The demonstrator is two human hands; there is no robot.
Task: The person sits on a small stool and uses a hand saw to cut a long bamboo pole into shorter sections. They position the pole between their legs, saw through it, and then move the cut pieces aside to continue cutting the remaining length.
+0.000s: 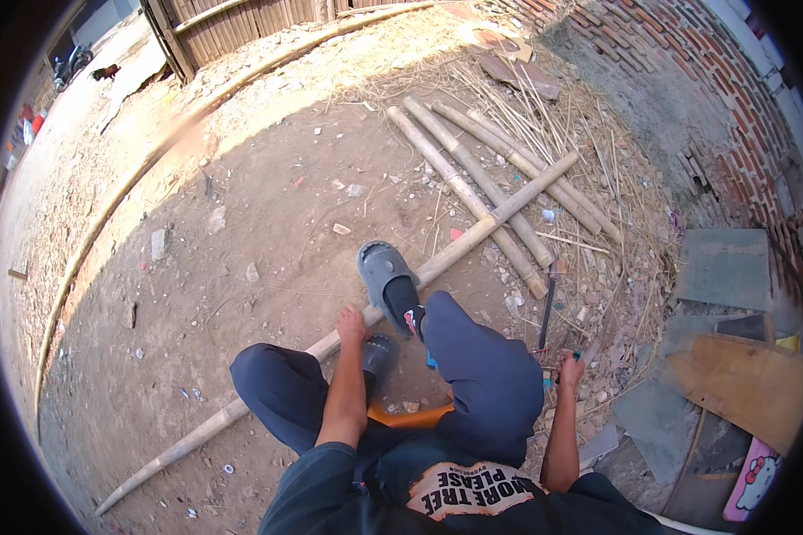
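Observation:
A long bamboo pole (459,259) runs diagonally across the ground, its far end lying over several shorter cut bamboo poles (459,185). My left hand (351,323) is closed around the long pole, just left of my grey clog (385,272), which presses on it. Out to the right, beside my knee, my right hand (569,367) is closed on a tool with a dark green handle; a greyish blade seems to extend from it, but its shape is unclear. A thin dark curved bar (547,308) lies near that hand, by the ends of the cut poles.
An orange seat (410,415) shows beneath me. Boards and sheets (740,383) are piled at the right, below a brick wall (687,80). Straw and rubble (598,285) cover the ground there. Another long curved pole (94,245) lies at the left, and a bamboo fence (250,31) stands behind.

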